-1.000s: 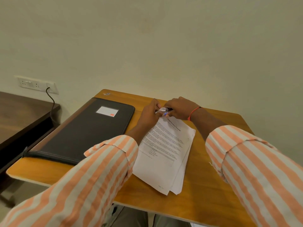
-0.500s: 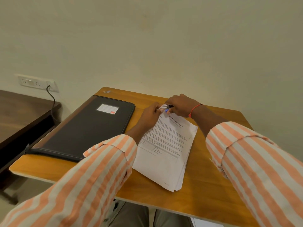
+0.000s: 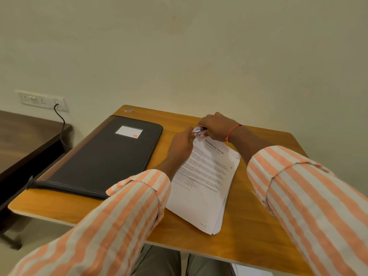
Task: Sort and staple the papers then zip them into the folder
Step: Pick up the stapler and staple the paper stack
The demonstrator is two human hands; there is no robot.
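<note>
A stack of white printed papers [image 3: 205, 182] lies at an angle on the wooden table [image 3: 249, 232]. My right hand [image 3: 217, 127] is closed over a small stapler [image 3: 198, 132] at the stack's far left corner; only its silver and blue tip shows. My left hand [image 3: 182, 145] presses on the papers' far left edge, fingertips touching the stapler's tip. A black zip folder [image 3: 101, 156] with a white label lies shut to the left of the papers.
A dark wooden side table [image 3: 22, 140] stands lower at the left. A wall socket [image 3: 42, 100] with a black cable plugged in is above it. The plain wall runs close behind the table's far edge.
Both hands and the stapler have stayed at the papers' top corner. The stack looks squared up more tightly, with fewer sheets fanned out at the near end. The view has shifted slightly.
</note>
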